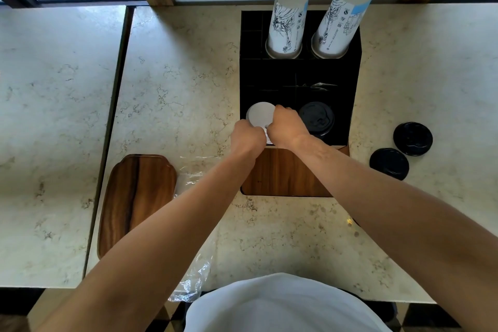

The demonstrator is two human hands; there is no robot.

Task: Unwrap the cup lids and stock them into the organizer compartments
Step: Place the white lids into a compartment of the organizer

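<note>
A black organizer (353, 94) with a wooden front stands on the marble counter. A stack of white lids (259, 115) sits in its front left compartment. My left hand (247, 137) grips the stack's near edge and my right hand (287, 127) grips its right side, fingers curled over the top. A stack of black lids (316, 118) fills the front right compartment. Two loose black lids (412, 138) (389, 164) lie on the counter to the right of the organizer. Clear plastic wrap (191, 281) lies crumpled on the counter under my left arm.
Two tall stacks of printed paper cups (287, 24) (341, 20) stand in the organizer's back compartments. A wooden tray (136, 199) lies at the left of the counter. A window frame runs along the back edge.
</note>
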